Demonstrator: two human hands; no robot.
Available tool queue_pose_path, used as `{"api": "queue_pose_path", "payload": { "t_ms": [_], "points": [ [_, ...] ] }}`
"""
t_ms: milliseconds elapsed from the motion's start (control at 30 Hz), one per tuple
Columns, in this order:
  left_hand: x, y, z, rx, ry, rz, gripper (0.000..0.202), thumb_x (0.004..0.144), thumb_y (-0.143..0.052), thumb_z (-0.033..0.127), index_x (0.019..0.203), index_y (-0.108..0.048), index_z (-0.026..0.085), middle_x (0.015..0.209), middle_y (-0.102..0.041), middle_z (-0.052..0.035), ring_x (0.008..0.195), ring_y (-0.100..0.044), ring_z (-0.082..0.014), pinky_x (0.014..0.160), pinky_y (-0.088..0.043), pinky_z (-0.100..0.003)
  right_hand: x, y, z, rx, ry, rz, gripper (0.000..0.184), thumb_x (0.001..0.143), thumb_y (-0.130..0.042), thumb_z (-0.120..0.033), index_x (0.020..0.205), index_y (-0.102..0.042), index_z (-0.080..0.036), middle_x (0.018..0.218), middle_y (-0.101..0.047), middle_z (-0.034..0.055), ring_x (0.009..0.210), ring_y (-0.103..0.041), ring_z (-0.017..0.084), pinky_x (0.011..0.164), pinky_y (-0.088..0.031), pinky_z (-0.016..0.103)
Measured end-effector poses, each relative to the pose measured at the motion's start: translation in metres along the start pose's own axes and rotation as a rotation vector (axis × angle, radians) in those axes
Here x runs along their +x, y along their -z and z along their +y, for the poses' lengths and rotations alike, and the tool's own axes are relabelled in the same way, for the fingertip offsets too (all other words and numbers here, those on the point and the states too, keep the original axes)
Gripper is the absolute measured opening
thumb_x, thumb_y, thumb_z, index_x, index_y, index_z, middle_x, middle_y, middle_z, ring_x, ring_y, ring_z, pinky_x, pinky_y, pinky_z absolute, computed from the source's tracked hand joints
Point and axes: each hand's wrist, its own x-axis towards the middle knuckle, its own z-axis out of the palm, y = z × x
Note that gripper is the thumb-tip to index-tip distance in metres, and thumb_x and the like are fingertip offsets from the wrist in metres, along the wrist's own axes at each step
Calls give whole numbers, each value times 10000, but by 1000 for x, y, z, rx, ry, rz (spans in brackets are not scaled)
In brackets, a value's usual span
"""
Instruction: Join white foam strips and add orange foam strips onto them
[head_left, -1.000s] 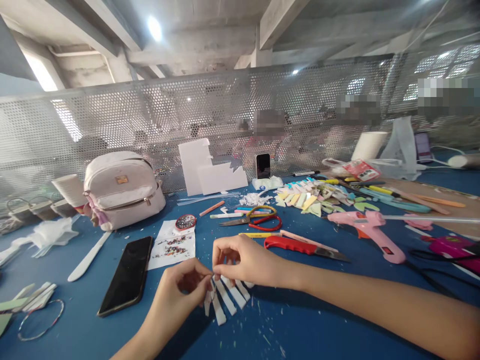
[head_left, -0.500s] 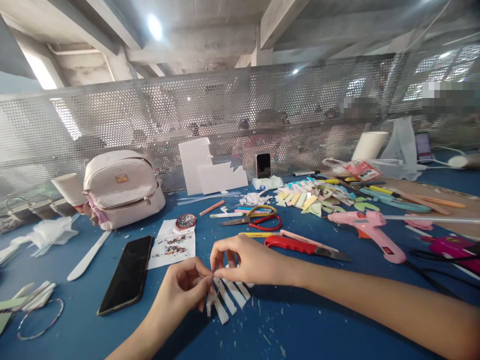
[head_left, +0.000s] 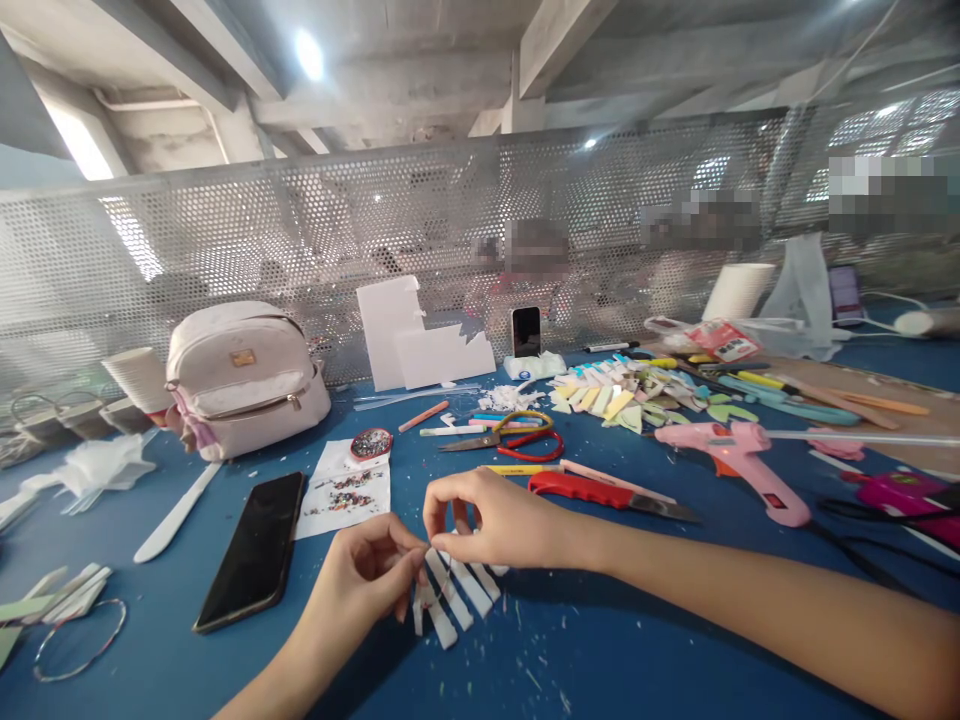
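Observation:
My left hand (head_left: 375, 575) is closed, thumb and forefinger pinched on a thin thread (head_left: 448, 580). Fingertips of my right hand (head_left: 487, 520) meet the left ones and pinch at the same thread. What sits right between the fingertips is too small to make out. A length of the thread hangs in a loose curve over white strips (head_left: 457, 595), which lie fanned out on the blue table under my hands. Left of my hands, a sheet of white paper (head_left: 319, 500) bears tiny coloured beads (head_left: 351, 490) and a small round dish (head_left: 372, 443).
Phone (head_left: 251, 550) and thin beaded ring (head_left: 81, 642) lie left. Beyond my right hand are red-yellow scissors (head_left: 517, 435), a red-handled knife (head_left: 585, 490) and a pink glue gun (head_left: 742, 450). A backpack (head_left: 244, 375) and many paper strips (head_left: 622, 395) stand farther back.
My right hand has shifted very slightly to the right, and the hanging thread has swung a little right over the strips. Both hands keep their pinch.

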Motion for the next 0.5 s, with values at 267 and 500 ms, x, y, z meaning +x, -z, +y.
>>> {"api": "queue_pose_path", "payload": {
  "t_ms": [267, 500],
  "points": [
    [0, 0, -3, -6, -15, -2, 444, 725, -777, 557, 709, -614, 144, 606, -653, -4, 421, -484, -30, 431, -316, -149, 0, 1, -2, 17, -24, -14, 67, 801, -680, -198, 866, -679, -181, 816, -694, -23, 635, -537, 96, 562, -400, 184],
    [0, -1, 2, -9, 4, 8, 469, 717, -774, 581, 715, -622, 137, 616, -657, -9, 406, -476, -25, 415, -269, -145, 1, -2, -1, -7, -23, 21, 24, 828, -664, -199, 829, -674, -178, 784, -682, -34, 636, -531, 93, 570, -389, 188]
  ]
}}
